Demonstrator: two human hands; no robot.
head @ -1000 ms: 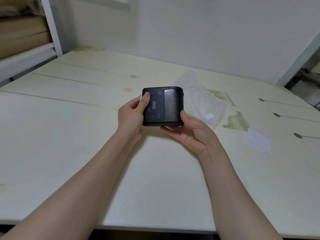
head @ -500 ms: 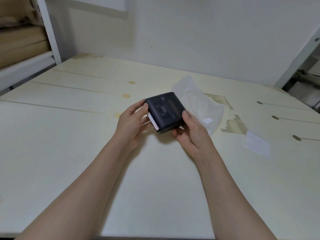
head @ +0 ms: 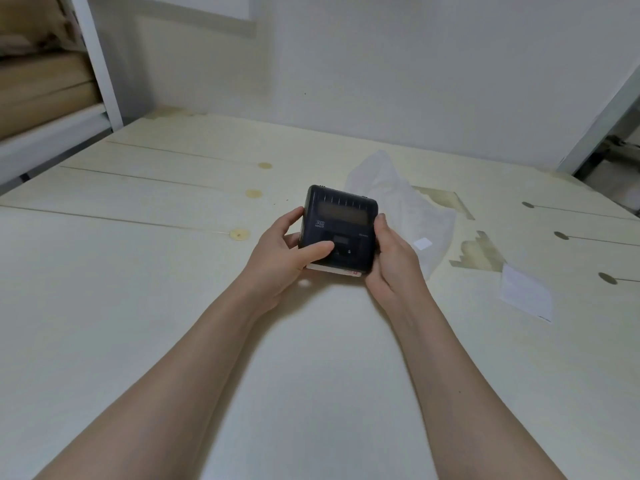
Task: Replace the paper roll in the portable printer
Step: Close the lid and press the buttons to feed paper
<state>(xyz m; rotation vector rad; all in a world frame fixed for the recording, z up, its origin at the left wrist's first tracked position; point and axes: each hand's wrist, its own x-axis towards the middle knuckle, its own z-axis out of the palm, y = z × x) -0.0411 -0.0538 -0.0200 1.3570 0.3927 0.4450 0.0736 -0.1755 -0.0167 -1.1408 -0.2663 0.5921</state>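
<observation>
Head view: left hand (head: 277, 258) and right hand (head: 391, 261) clasp printer (head: 341, 220).

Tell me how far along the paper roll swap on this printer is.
Early, it seems. Done: nothing visible; the printer looks closed. In hand: the left hand and right hand hold it, left thumb on its front panel. Left: opening it and swapping rolls; no spare roll shows, only a plastic bag behind.
</observation>
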